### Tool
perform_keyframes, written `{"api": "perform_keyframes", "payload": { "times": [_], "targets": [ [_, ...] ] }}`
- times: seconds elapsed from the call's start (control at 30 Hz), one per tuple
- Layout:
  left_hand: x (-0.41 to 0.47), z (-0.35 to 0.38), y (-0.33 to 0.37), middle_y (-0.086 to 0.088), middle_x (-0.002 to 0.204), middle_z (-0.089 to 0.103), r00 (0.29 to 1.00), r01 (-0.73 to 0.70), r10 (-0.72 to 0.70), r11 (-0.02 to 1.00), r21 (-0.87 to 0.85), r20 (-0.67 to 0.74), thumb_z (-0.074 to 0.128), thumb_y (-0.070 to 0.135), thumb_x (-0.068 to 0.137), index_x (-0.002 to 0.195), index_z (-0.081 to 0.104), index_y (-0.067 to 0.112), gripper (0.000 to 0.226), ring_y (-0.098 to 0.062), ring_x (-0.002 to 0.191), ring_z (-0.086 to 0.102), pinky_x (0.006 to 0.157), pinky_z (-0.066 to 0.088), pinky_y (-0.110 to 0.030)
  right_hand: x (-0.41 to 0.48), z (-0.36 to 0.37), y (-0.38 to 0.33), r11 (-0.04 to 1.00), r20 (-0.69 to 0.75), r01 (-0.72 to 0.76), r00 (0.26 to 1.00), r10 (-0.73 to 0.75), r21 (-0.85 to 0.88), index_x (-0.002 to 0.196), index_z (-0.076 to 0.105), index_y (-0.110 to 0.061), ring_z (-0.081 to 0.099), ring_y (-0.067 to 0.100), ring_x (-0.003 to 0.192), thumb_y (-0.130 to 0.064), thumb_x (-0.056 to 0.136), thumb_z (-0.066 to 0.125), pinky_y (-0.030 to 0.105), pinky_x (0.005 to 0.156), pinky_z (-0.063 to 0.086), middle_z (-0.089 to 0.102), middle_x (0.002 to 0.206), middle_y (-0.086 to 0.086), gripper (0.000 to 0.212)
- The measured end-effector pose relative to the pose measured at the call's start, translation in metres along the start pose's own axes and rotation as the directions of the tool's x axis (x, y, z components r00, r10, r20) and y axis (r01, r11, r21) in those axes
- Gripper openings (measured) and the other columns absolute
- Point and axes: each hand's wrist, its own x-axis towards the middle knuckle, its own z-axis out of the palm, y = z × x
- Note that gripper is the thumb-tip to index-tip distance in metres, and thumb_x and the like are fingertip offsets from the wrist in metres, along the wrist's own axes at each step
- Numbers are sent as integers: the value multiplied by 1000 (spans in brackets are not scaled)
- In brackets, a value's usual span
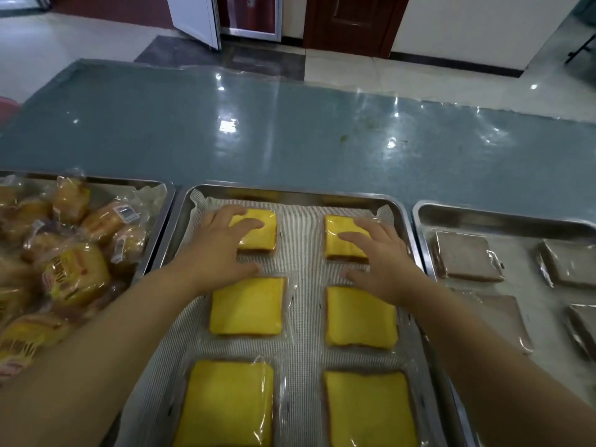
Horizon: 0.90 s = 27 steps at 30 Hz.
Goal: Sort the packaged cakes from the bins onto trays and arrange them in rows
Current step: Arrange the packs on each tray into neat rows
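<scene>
Head view: six flat, square yellow cakes (246, 306), each sealed in clear film, lie in two columns of three on a mesh liner (303, 253) in the middle tray (290, 190).

The left hand (222, 246) rests on the far-left cake (261, 233), fingers straight and spread across its top and thumb at its near edge. The right hand (383, 259) lies likewise on the far-right cake (338, 248). Neither hand grips.

The left tray (129, 182) holds a loose heap of wrapped golden cakes (74, 275). The right tray (483, 217) holds brown packaged cakes (464, 256) laid apart. All three trays stand on a blue-grey table (290, 124), and both forearms cross the near rows.
</scene>
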Motion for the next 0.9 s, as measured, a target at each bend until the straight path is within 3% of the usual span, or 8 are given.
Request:
{"api": "perform_keyframes", "payload": {
  "times": [0.1, 0.23, 0.33, 0.43, 0.63, 0.9],
  "targets": [
    [-33, 9, 9, 13, 137, 27, 999, -30, 32, 998, -57, 36, 74, 51, 71, 135, 39, 39, 74, -12, 131, 19, 109, 21, -33, -28, 7, -7, 997, -66, 46, 997, -41, 70, 136, 45, -34, 17, 20, 139, -43, 79, 71, 41, 113, 13, 31, 148, -7, 63],
    [-62, 19, 3, 14, 146, 21, 972, -65, 63, 998, 0, 224, 50, 75, 57, 144, 26, 39, 97, -12, 137, 14, 112, 17, -32, -54, 12, -8, 999, 126, 39, 991, -43, 34, 141, 33, -41, 7, 11, 139, -49, 77, 70, 37, 113, 5, 22, 149, -13, 75],
    [-63, 19, -1, 11, 153, 9, 948, -99, 62, 990, 104, 311, 63, 63, 73, 149, 10, 36, 96, -13, 140, 6, 114, 10, -28, -62, 11, -7, 1000, 294, 15, 956, -7, -26, 146, 17, -44, 1, 14, 142, -53, 77, 68, 39, 114, 1, 10, 155, -11, 87],
    [-60, 16, 3, 10, 155, 5, 934, -130, 62, 976, 174, 351, 69, 49, 77, 150, 5, 34, 99, -14, 141, 4, 114, 9, -28, -62, 10, -10, 998, 366, 15, 931, 9, -61, 148, 7, -42, -2, 19, 143, -52, 75, 71, 41, 115, 0, 3, 157, -8, 98],
    [-59, 6, 4, 7, 152, 18, 954, -131, 68, 971, 202, 293, 71, 39, 79, 149, 15, 30, 90, -16, 139, 16, 113, 16, -28, -57, 3, -17, 990, 297, 72, 954, -33, -121, 149, 15, -37, 11, 19, 142, -48, 77, 70, 39, 115, 1, 20, 153, -5, 91],
    [-61, 0, -4, 8, 152, 18, 945, -72, 10, 982, 177, 328, 72, 36, 78, 148, 15, 32, 91, -16, 139, 16, 112, 19, -31, -54, 3, -16, 999, 318, 5, 948, 11, -49, 148, 18, -36, 9, 20, 142, -40, 77, 74, 40, 115, 5, 19, 154, -6, 90]
  ]
}}
